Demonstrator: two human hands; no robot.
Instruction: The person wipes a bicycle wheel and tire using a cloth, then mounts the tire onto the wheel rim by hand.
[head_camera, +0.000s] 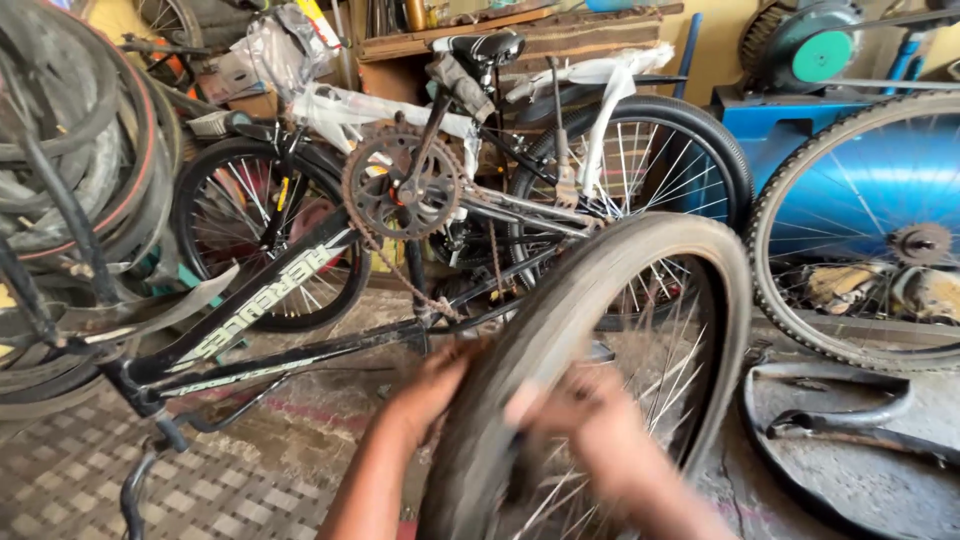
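I have a bicycle wheel (640, 330) upright in front of me, its worn grey tyre (560, 310) arching from the bottom middle of the view up and over to the right. My left hand (425, 395) is on the tyre's left flank, low down, touching the rubber. My right hand (590, 425) is on the other side of the tread, just beside the spokes (660, 350). Both hands are blurred. The fingers of my left hand seem wrapped against the tyre, and the right ones curl toward it, but I cannot tell how tightly either set is clamped.

Behind the wheel, a black bicycle (300, 300) lies upside down on the floor (150, 470), its saddle (485, 45) pointing away from me. Its rusty chainring (400, 185) sits high in the middle, with the chain (420, 290) hanging loose below it. Its 2 wheels stand behind the frame, 1 on the left (260, 235) and 1 in the middle right (650, 160).

At the left edge, a heap of old tyres (70, 170) leans together. At the right edge, another spoked wheel (860, 230) rests against a blue tank (860, 170). On the floor at the lower right lie a loose tyre and a curved metal piece (840, 415).
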